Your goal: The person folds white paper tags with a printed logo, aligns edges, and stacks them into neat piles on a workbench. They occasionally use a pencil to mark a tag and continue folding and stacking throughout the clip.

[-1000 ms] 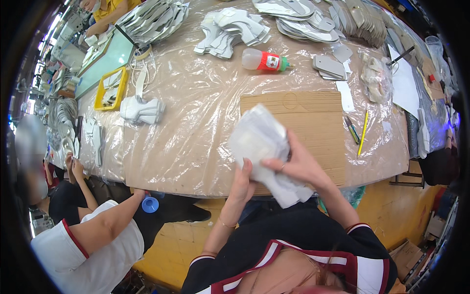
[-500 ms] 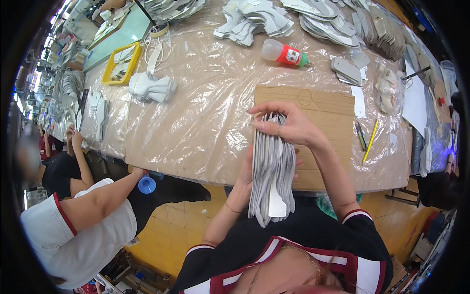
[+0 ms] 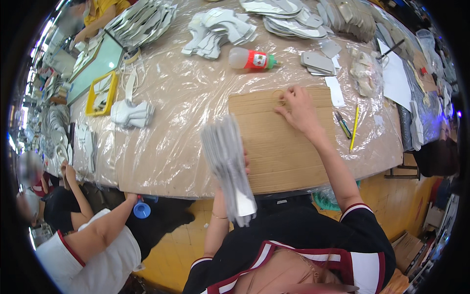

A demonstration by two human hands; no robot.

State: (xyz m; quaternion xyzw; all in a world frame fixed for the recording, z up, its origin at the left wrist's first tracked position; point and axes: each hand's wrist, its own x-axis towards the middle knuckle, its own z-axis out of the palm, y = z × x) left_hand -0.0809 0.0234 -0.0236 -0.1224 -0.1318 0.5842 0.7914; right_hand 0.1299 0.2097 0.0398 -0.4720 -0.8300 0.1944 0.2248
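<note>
1. The left hand [image 3: 246, 160] is gripping a stack of flat grey and white pieces [image 3: 226, 166]; its fingers are curling around the stack's right side, while the pieces are hiding most of the palm.
2. The stack is slanting, its far end leaning left and its near end, with 1 whiter face showing, pointing right toward the body, over the near left part of a cardboard sheet [image 3: 289, 157].
3. The left forearm is pointing almost straight away from the body, passing partly out of sight behind the stack.
4. The right forearm is slanting far and left across the cardboard's right side.
5. The right hand [image 3: 297, 109] is arching back-up over the sheet's far edge, fingers bending, thumb and fingertips sitting right beside a thin band [image 3: 277, 96]; I cannot tell whether they are pinching it.
6. A red-labelled bottle [image 3: 254, 59] is lying farther left; 1 yellow pencil [image 3: 354, 127] is lying right of the cardboard.
</note>
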